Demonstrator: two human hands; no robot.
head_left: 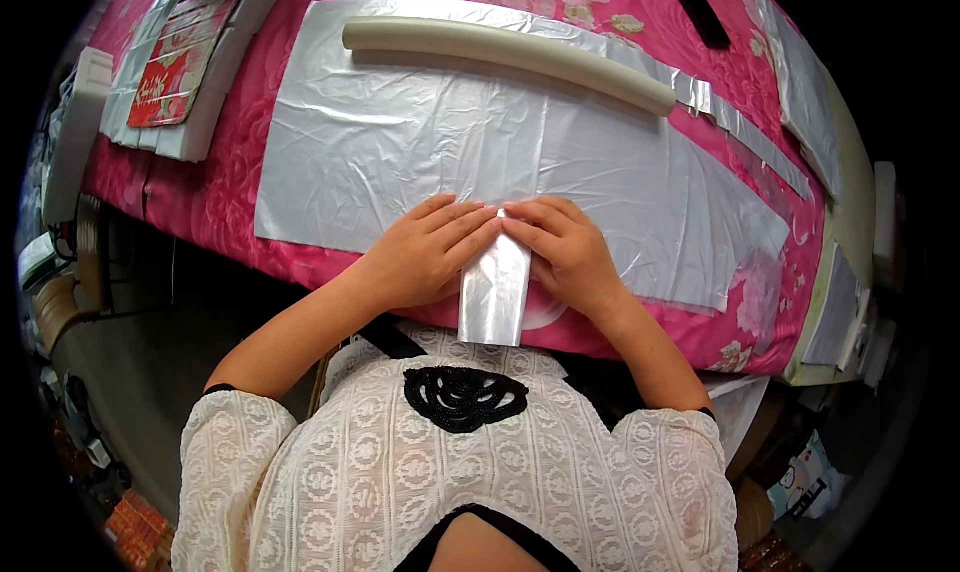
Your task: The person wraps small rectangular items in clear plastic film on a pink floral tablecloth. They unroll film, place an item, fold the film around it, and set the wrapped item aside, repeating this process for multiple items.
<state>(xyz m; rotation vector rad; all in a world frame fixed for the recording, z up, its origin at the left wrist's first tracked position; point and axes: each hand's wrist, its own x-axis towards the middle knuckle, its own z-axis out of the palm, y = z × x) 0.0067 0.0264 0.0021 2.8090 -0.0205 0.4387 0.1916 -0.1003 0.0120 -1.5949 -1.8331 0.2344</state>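
At the table's near edge, my left hand (428,249) and my right hand (566,248) meet with fingertips almost touching. Between them is a narrow, shiny silver strip (494,297), like foil or plastic film. My fingers press on its far end from both sides, and its near end hangs over the edge toward my body. Beneath my hands lies a large, wrinkled silver-grey plastic sheet (390,142). Along the sheet's far side rests a long cream-coloured roller or tube (510,57). My thumbs are partly hidden.
A pink flowered cloth (225,187) covers the table. White foam blocks with a red printed packet (190,62) sit at the far left. A crinkled silver band (750,137) extends right of the roller, and a black bar (697,10) lies at the back. A wooden stool (62,307) stands lower left.
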